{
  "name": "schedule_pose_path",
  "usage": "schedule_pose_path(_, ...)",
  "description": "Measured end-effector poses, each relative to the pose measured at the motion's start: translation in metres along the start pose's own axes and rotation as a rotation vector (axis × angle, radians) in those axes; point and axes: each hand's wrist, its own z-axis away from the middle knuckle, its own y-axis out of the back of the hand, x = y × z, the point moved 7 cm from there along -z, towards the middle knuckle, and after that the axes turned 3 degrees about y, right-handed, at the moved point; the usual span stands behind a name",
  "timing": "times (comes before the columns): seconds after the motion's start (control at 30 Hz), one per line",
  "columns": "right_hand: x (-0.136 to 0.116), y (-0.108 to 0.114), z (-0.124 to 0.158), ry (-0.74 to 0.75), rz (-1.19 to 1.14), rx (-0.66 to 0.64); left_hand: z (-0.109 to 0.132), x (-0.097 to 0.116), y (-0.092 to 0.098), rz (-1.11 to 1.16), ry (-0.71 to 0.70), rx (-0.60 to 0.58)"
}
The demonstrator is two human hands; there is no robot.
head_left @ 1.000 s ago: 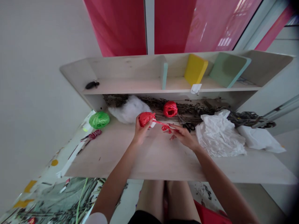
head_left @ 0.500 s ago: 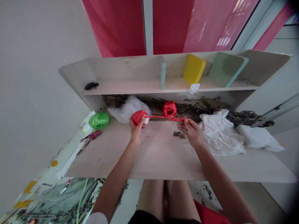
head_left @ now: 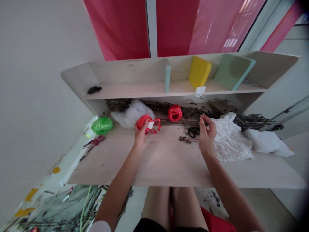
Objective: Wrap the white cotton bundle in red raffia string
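My left hand (head_left: pixel 140 137) grips a wad of red plastic twine (head_left: pixel 143 121) with a white piece showing at its right side. A short loose end of the red twine (head_left: pixel 158 121) dangles from it in loops. My right hand (head_left: pixel 207 133) is raised beside the crumpled white bag (head_left: pixel 230 138), thumb and fingertips drawn together; whether anything small is between them I cannot make out. Just left of that hand lie black-handled scissors (head_left: pixel 193 131). A second red twine ball (head_left: pixel 175 112) rests between the hands, against the dried stems (head_left: pixel 190 112).
White fluffy stuffing (head_left: pixel 132 114) lies behind my left hand. On the left are a green twine ball (head_left: pixel 102 125) and a small red-and-white bundle (head_left: pixel 98 140). A shelf (head_left: pixel 130 90) with upright dividers spans the back. Brown dried scraps (head_left: pixel 185 139) lie mid-desk.
The red strand stretched between both hands is now slack, hanging from the left-hand wad. My right hand has let go of it and moved right, uncovering the scissors.
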Motion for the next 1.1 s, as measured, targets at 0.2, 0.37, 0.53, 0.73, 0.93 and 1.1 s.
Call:
schedule_pose_path(0.2, -0.009, -0.044, 0.035, 0.005, 0.008, -0.542, 0.016, -0.009, -0.027, -0.052, -0.117, -0.168)
schedule_pose_path(0.37, 0.0, -0.065, 0.06, -0.086, 0.016, -0.853, 0.029, -0.013, -0.044, -0.141, -0.168, -0.288)
schedule_pose_path(0.53, 0.008, -0.065, 0.061, -0.222, -0.032, -0.851, 0.031, -0.016, -0.047, -0.152, -0.159, -0.351)
schedule_pose_path(0.73, 0.009, -0.06, 0.053, -0.263, -0.014, -0.748, 0.028, -0.023, -0.046, -0.183, -0.14, -0.372)
schedule_pose_path(0.93, 0.008, -0.061, 0.052, -0.34, -0.03, -0.727, 0.026, -0.021, -0.045, -0.154, -0.164, -0.335)
schedule_pose_path(1.1, 0.011, -0.063, 0.055, -0.378, -0.067, -0.814, 0.025, -0.021, -0.044, -0.14, -0.181, -0.345)
